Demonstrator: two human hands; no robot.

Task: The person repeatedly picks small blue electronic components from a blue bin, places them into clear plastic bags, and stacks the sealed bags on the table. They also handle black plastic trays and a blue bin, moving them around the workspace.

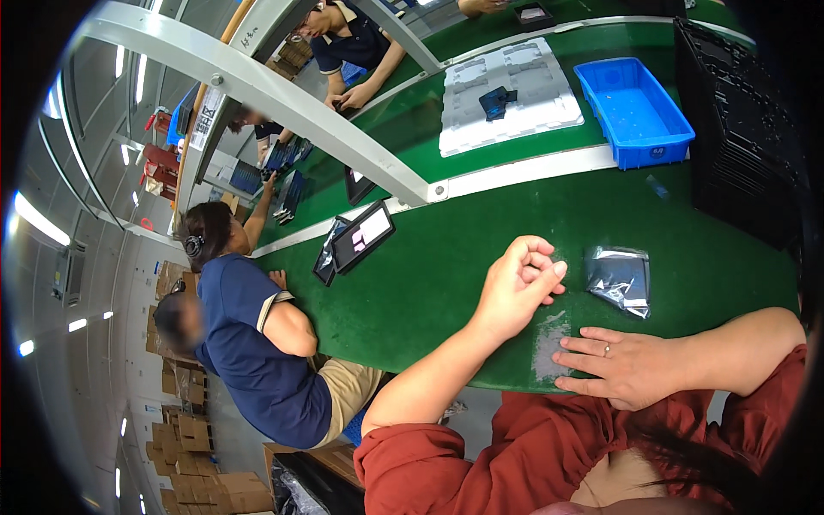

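Film (549,348), a clear scrap on the green belt (446,266), lies under my flat, open right hand (631,369), my left hand (515,287) curled empty; peeling it seems next, needing a fingertip pinch.

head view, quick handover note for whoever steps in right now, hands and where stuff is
Left hand: loosely closed above the green belt; whether it holds anything cannot be told.
Right hand: flat on a small clear plastic bag at the belt's near edge.
Dark foil pouch lies untouched just beyond the right hand.
Farther off: blue bin, white moulded tray, a tablet-like device.
Done or left: not evident.
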